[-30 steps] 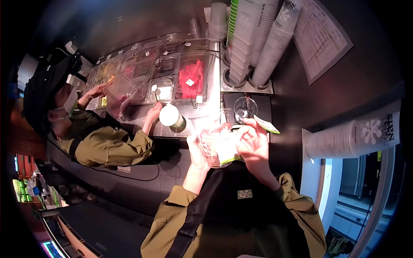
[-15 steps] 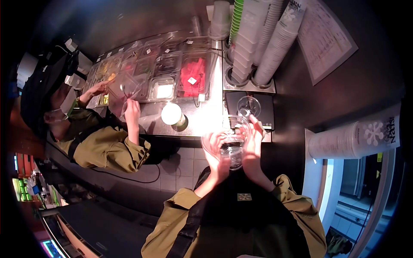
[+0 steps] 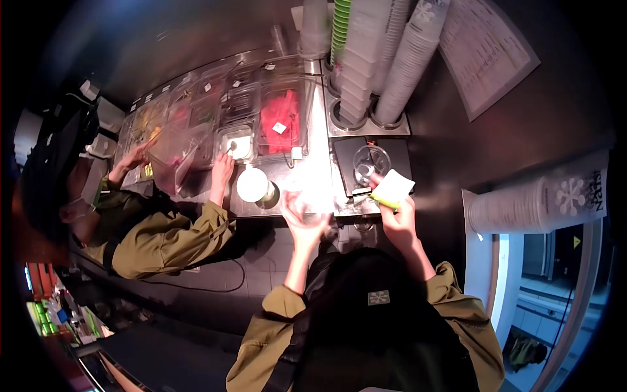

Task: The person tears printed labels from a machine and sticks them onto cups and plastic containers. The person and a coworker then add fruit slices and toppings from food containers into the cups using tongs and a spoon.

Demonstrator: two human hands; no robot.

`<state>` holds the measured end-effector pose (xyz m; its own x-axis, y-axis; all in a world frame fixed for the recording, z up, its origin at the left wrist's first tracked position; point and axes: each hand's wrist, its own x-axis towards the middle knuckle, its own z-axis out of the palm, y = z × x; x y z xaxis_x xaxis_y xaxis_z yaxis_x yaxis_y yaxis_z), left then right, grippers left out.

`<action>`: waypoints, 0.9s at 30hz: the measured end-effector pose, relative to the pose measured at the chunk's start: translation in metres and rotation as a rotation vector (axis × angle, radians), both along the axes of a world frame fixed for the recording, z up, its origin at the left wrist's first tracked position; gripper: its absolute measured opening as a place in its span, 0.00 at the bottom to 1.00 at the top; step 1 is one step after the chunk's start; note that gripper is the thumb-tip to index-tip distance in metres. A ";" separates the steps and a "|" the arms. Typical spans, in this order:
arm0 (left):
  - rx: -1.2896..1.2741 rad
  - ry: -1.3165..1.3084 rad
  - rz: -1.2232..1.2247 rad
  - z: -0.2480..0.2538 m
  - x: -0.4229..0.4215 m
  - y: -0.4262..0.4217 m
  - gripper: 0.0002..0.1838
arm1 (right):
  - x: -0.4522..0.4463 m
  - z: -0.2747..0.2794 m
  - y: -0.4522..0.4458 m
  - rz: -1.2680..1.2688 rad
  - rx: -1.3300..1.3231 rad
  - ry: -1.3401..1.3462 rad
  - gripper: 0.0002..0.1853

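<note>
My left hand is curled around what looks like a clear plastic cup at the counter's front edge. Glare and motion blur hide much of the cup and fingertips. A white, flat-looking piece with a yellow-green edge is gripped in my right hand; its kind is unclear. Just beyond that hand, a clear plastic cup rests on a dark scale. To the left of my left hand stands a white-topped cup.
A co-worker at the left has one hand at a small tub of white contents. Lidded trays line the back. Tall cup stacks stand behind the scale; another stack lies at the right.
My hands have moved apart, the left one leftward. My right hand now holds the white and green piece instead of clear plastic. The co-worker's hand has reached the white tub.
</note>
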<state>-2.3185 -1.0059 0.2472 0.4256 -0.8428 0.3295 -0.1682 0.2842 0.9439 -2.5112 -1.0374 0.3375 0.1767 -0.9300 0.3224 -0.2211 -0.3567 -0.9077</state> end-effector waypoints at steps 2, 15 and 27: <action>0.102 -0.215 0.155 -0.060 0.023 -0.022 0.52 | -0.009 -0.008 -0.001 0.043 -0.212 0.215 0.16; 0.631 0.532 -0.146 -0.032 -0.022 0.024 0.18 | -0.018 -0.023 0.001 0.302 -0.239 0.369 0.11; 0.149 -0.025 -0.280 0.073 -0.048 -0.008 0.04 | -0.037 -0.064 0.013 -0.012 0.043 0.226 0.05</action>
<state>-2.3665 -1.0136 0.3199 0.1635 -0.9659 0.2007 -0.1269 0.1811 0.9752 -2.5481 -1.0248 0.2738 0.2290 -0.9443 0.2362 -0.4246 -0.3152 -0.8487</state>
